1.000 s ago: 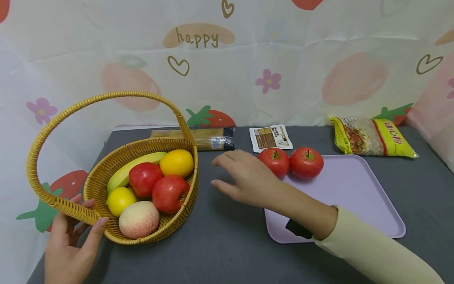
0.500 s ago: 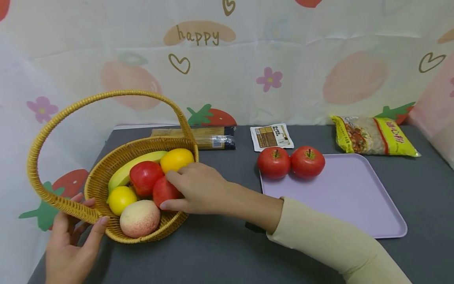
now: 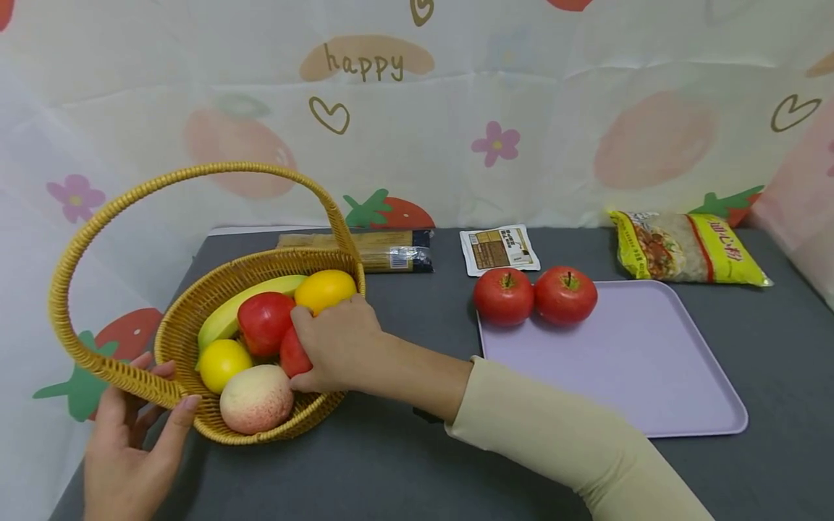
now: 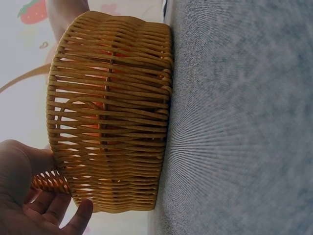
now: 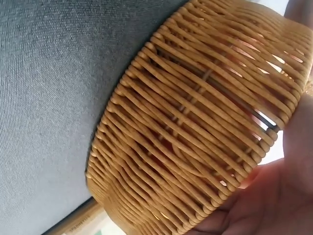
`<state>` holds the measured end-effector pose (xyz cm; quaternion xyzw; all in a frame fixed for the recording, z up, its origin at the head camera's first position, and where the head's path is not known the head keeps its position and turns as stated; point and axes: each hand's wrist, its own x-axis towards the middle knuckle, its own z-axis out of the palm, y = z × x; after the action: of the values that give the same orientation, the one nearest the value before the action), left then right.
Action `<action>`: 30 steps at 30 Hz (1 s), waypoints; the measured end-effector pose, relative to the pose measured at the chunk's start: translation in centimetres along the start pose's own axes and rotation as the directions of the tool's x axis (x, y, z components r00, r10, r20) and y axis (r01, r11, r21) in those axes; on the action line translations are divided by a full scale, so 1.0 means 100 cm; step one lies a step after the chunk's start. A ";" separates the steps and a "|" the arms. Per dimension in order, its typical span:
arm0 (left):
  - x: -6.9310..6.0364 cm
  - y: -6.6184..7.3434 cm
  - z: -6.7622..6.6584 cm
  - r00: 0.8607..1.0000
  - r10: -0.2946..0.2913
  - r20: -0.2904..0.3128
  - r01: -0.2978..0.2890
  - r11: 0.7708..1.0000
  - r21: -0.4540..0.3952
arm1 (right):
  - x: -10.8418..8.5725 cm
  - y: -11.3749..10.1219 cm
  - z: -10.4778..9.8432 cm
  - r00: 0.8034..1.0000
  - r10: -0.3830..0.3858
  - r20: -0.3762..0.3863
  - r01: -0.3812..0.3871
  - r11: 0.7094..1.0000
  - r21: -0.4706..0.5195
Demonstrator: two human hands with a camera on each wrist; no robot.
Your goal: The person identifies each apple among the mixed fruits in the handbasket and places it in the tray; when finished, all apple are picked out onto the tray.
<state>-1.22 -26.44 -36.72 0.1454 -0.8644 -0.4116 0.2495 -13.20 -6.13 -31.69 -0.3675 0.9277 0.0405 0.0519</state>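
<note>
A yellow woven basket (image 3: pixel 260 257) with a tall arched handle stands on the left of the table. My left hand (image 3: pixel 133 449) holds it where the handle meets the rim, thumb on the near side. Inside lie a banana (image 3: pixel 244 307), a yellow-orange mango-like fruit (image 3: pixel 325 289), a lemon-yellow fruit (image 3: pixel 224 365), a peach (image 3: pixel 257 400) and two red apples. One red apple (image 3: pixel 266 323) lies uncovered. My right hand (image 3: pixel 342 344) reaches over the basket's right rim and grips the other red apple (image 3: pixel 295 354), mostly hidden beneath it. In the right wrist view, the basket's woven wall (image 5: pixel 195 122) hides the fingertips.
A lilac tray (image 3: pixel 625 362) lies on the right, with two red apples (image 3: pixel 534 297) at its back left corner. Behind stand a noodle pack (image 3: pixel 384 253), a small white packet (image 3: pixel 500 250) and a yellow bag (image 3: pixel 691 247). A printed cloth hangs at the back.
My right hand has moved left from beside the tray into the basket and closed round the front red apple. The left hand has stayed on the basket.
</note>
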 end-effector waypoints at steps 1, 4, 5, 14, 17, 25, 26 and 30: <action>0.000 -0.001 0.000 1.000 -0.003 0.001 0.003 1.000 -0.002 | 0.001 0.000 0.000 1.000 0.005 0.003 -0.005 1.000 0.008; 0.000 -0.001 0.001 1.000 -0.008 -0.001 0.008 1.000 -0.001 | 0.001 0.002 0.002 1.000 -0.004 -0.019 0.005 0.999 0.045; 0.000 -0.001 0.001 1.000 -0.008 -0.002 0.008 1.000 -0.001 | 0.001 0.003 0.003 0.999 -0.012 -0.033 0.014 0.998 0.058; -0.001 -0.002 0.002 0.999 -0.032 -0.004 0.032 0.999 -0.008 | -0.007 0.010 0.011 0.974 -0.052 -0.219 0.093 0.979 0.180; -0.001 -0.003 0.001 0.999 -0.040 -0.005 0.040 0.999 0.001 | -0.009 0.013 0.016 0.950 -0.065 -0.307 0.149 0.953 0.262; 0.000 -0.001 0.001 1.000 -0.018 -0.005 0.018 1.000 0.006 | -0.011 0.017 0.026 0.910 -0.034 -0.413 0.274 0.798 0.537; 0.000 -0.001 0.001 1.000 -0.019 -0.005 0.019 1.000 0.005 | -0.011 0.017 0.026 0.908 -0.032 -0.417 0.280 0.788 0.549; -0.001 -0.002 0.001 0.999 -0.035 -0.003 0.035 0.999 0.010 | -0.010 0.017 0.027 0.910 -0.020 -0.414 0.303 0.714 0.631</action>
<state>-1.23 -26.42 -36.93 0.1620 -0.8634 -0.4114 0.2428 -13.43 -3.94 -34.20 -0.4044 0.8320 -0.3796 0.0071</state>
